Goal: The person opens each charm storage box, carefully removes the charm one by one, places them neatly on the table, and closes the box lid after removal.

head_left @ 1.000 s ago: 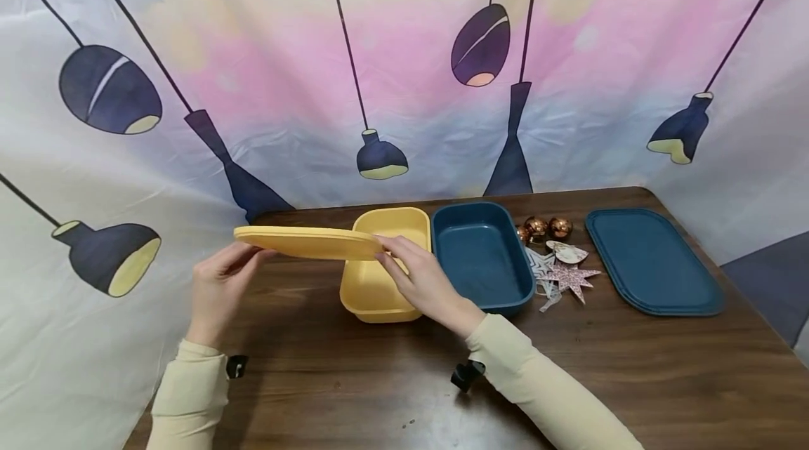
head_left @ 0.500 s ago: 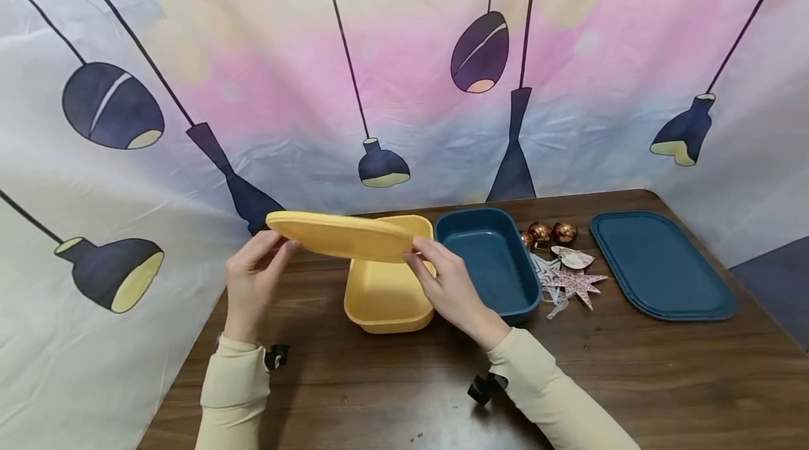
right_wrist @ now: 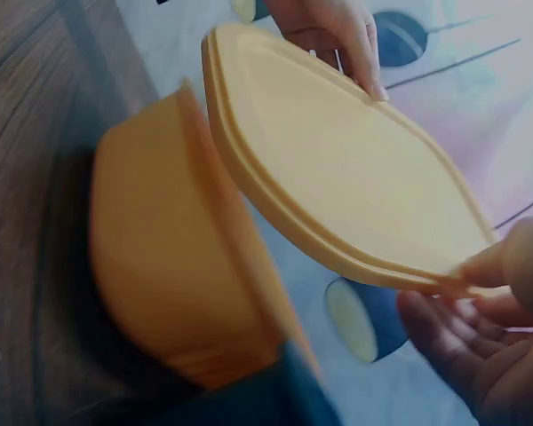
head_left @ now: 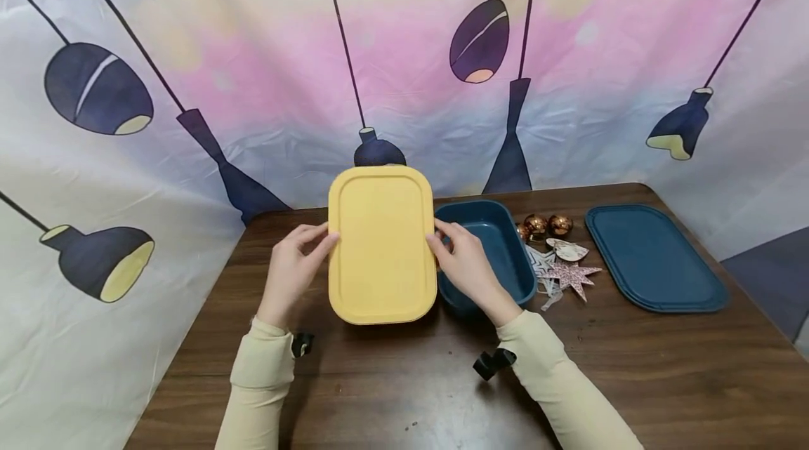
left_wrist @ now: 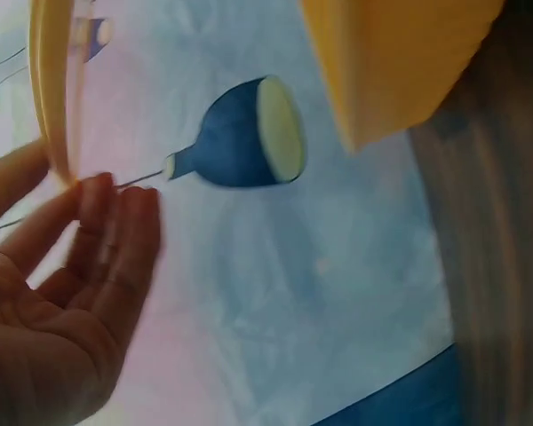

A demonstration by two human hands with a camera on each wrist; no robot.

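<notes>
A yellow rectangular lid (head_left: pixel 382 246) with rounded corners is held between both hands. My left hand (head_left: pixel 293 267) pinches its left edge, thumb on top and fingers beneath. Its right edge is pinched by my right hand (head_left: pixel 468 264). In the head view the lid covers the yellow container below it. From the right wrist view, the yellow container (right_wrist: pixel 169 248) stands under the lid, and a gap separates the two. Left wrist view also shows the lid's thin edge (left_wrist: pixel 51 89) apart from the container (left_wrist: pixel 400 71).
Right of the lid stands an open dark blue container (head_left: pixel 499 246). Beside it lie copper baubles (head_left: pixel 536 226), a pink glitter star (head_left: pixel 574 276) and other ornaments. A dark blue lid (head_left: pixel 657 258) rests at the table's right. Behind the wooden table (head_left: pixel 392 387) hangs a printed cloth (head_left: pixel 272 85).
The lid has moved right over the yellow container and turned from nearly edge-on to showing its top face. Both hands moved right with it, keeping their pinch.
</notes>
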